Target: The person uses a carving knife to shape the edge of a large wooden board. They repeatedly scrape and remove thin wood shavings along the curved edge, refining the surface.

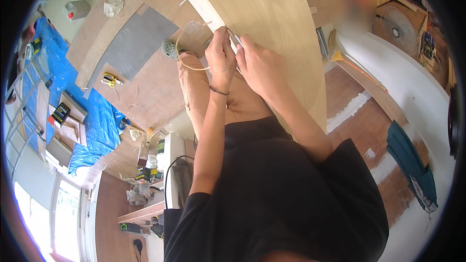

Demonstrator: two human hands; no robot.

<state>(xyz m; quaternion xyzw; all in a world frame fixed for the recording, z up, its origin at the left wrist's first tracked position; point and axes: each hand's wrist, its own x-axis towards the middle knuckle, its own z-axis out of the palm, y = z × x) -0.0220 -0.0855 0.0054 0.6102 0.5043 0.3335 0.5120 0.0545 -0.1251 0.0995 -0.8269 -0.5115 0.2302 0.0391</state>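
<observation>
A large pale wood-grain panel (272,14) with a curved right edge lies in front of me. At its near left corner my left hand (222,60) is closed, thumb and fingers pinched against the panel's edge. From this hand a thin tan strip (193,69) loops out to the left over my leg; its pinched end is hidden. My right hand (259,65) rests over the panel beside the left, closed around a slim silvery tool (236,39). The tool's tip points toward the left fingertips, and its kind is too small to make out.
On the floor to the left lie yellow-handled pliers (112,79), a grey sheet (133,41) and a blue tarp (99,131). A whitish jug (77,9) stands farther off. A round fan (395,31) is at the far right, and a teal garment (410,160) hangs nearer.
</observation>
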